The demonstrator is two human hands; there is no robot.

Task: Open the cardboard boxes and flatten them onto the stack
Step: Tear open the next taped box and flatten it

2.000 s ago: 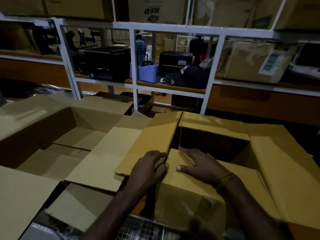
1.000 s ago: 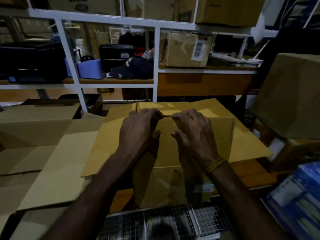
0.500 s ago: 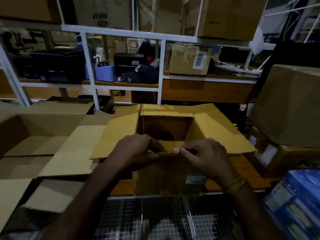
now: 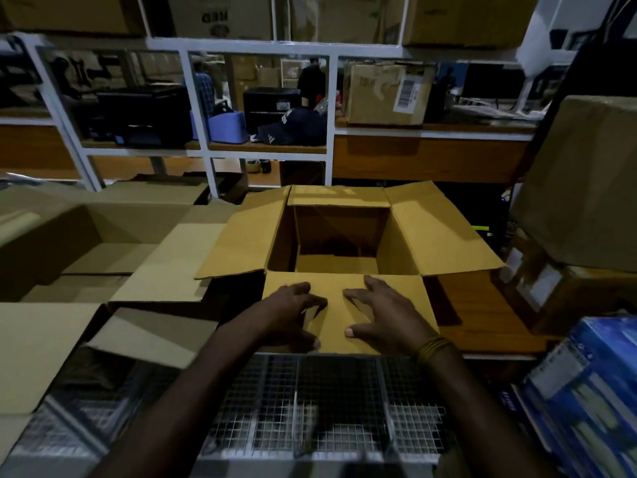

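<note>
In the head view, the cardboard box (image 4: 339,243) is sitting upright on the wooden bench (image 4: 482,312), straight ahead of the person, with all four top flaps folded outward and its inside showing empty; the near flap (image 4: 334,312) is lying toward the person, and both hands are resting on it; the left hand (image 4: 293,312) is spreading loosely curved fingers on the flap's left half, gripping nothing; the right hand (image 4: 386,315) is lying flat with fingers splayed and thumb out, likewise holding nothing. To the left, already opened boxes (image 4: 113,250) are lying spread out, which looks like the stack. The top seems opened, so the step in hand is probably collapsing the box; doing that well likely means freeing the bottom flaps first, then pushing opposite corners together so the walls are folding along their creases rather than buckling; pressing evenly with both palms should be keeping it flat.
</note>
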